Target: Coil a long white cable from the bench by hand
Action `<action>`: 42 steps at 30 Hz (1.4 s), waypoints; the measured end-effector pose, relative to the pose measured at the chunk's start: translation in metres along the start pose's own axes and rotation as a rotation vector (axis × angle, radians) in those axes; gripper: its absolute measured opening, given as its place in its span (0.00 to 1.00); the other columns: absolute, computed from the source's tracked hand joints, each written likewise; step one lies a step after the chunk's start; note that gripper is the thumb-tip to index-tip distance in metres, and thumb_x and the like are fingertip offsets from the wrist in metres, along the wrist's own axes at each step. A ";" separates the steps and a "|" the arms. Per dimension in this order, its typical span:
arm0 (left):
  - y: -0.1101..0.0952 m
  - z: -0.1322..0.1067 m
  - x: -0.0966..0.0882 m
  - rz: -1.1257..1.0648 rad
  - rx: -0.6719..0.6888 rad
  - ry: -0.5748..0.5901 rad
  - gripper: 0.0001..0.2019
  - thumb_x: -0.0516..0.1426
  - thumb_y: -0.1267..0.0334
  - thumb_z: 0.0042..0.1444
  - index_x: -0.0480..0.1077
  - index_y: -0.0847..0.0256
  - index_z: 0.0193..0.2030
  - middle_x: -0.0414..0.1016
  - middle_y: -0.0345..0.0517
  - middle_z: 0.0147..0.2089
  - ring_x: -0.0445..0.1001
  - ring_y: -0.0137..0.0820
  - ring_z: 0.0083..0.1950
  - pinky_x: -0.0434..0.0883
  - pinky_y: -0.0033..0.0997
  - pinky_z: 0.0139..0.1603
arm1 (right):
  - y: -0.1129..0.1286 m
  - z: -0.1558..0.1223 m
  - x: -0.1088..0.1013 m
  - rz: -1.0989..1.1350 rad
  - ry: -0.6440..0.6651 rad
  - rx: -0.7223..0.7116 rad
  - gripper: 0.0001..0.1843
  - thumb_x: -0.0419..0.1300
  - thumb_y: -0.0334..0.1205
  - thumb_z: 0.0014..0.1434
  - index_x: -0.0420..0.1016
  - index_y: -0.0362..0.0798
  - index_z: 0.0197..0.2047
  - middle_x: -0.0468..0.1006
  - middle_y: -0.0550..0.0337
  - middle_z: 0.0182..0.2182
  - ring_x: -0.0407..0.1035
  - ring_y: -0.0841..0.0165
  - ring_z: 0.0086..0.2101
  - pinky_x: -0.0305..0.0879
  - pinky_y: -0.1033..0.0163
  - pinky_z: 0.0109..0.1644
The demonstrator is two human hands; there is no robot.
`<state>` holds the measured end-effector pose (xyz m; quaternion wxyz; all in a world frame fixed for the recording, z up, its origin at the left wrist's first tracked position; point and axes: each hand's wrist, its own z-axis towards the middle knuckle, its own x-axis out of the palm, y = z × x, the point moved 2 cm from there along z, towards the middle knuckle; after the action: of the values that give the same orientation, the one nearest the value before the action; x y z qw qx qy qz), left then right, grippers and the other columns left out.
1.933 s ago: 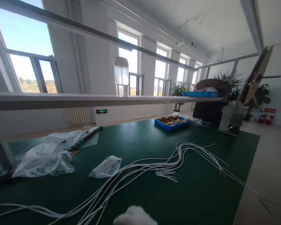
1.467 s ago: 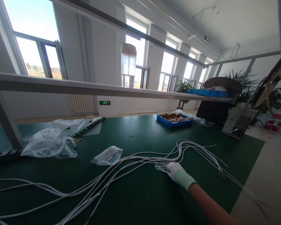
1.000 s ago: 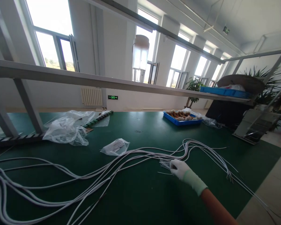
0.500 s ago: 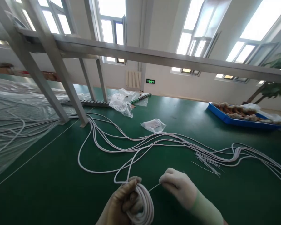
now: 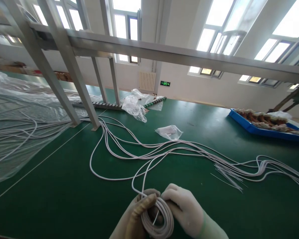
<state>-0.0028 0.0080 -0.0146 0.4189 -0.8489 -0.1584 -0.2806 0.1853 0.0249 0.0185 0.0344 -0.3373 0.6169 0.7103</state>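
Closer to the coil than half a second ago, the right hand (image 5: pixel 185 209) now meets its upper edge; in the earlier frame a gap lies between them, crossed by a thin strip. The coil of white cable (image 5: pixel 168 215) is in the left hand (image 5: pixel 138 215), directly beside the right one. The left hand is closed on the coil, with the thumb pressed along its top and the other fingers passing inside the ring. Fingers of the right hand are bent and kept together, but their tips are hidden, so I cannot tell what they pinch. Between the hands, one thin white strip (image 5: pixel 155 217) crosses the opening of the coil.

From the left hand, two lengths of the cable go up, away from the body, toward the loose white cables (image 5: pixel 201 151) which extend beyond both hands. Further out to the right of the right hand, short thin strips (image 5: pixel 229 178) lie in a pile on the green table (image 5: pixel 64 199). Farther than the cables from the hands, there is a small plastic bag (image 5: pixel 169 132); far beyond the right hand is a blue tray (image 5: pixel 241 124).
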 end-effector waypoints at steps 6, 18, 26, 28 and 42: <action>-0.013 -0.002 0.010 -0.047 -0.020 -0.041 0.10 0.68 0.54 0.55 0.80 0.54 0.40 0.82 0.46 0.36 0.79 0.43 0.42 0.76 0.44 0.49 | 0.006 -0.011 -0.003 0.059 0.026 0.097 0.19 0.58 0.50 0.70 0.72 0.58 0.61 0.79 0.56 0.49 0.74 0.56 0.47 0.73 0.51 0.53; -0.022 -0.009 0.031 -0.067 -0.039 0.060 0.07 0.67 0.55 0.56 0.81 0.53 0.38 0.81 0.50 0.38 0.79 0.46 0.53 0.75 0.44 0.56 | 0.014 -0.006 0.018 -0.426 -0.183 -0.150 0.23 0.47 0.41 0.74 0.67 0.49 0.68 0.78 0.45 0.53 0.75 0.50 0.49 0.78 0.41 0.52; -0.020 -0.005 0.029 -0.030 -0.021 0.008 0.16 0.73 0.54 0.50 0.80 0.57 0.42 0.72 0.38 0.25 0.68 0.28 0.26 0.65 0.27 0.29 | 0.012 -0.004 0.014 -0.441 -0.241 -0.247 0.21 0.51 0.38 0.74 0.71 0.48 0.67 0.81 0.48 0.54 0.77 0.56 0.52 0.80 0.52 0.56; -0.021 -0.005 0.027 -0.018 -0.013 0.001 0.17 0.74 0.54 0.48 0.81 0.59 0.42 0.72 0.38 0.25 0.66 0.26 0.25 0.62 0.26 0.28 | 0.011 -0.006 0.016 -0.394 -0.285 -0.245 0.21 0.53 0.38 0.74 0.72 0.52 0.66 0.81 0.51 0.56 0.77 0.58 0.53 0.78 0.54 0.58; -0.014 -0.005 0.021 -0.032 -0.044 -0.010 0.29 0.80 0.55 0.32 0.77 0.64 0.40 0.82 0.43 0.33 0.75 0.28 0.31 0.69 0.26 0.34 | 0.008 0.005 0.000 0.243 -0.296 0.127 0.22 0.54 0.54 0.74 0.84 0.50 0.52 0.84 0.50 0.45 0.80 0.56 0.44 0.79 0.53 0.49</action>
<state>0.0049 0.0132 0.0096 0.3948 -0.8567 -0.1681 -0.2863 0.1794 0.0273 0.0257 0.0599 -0.1493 0.6849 0.7107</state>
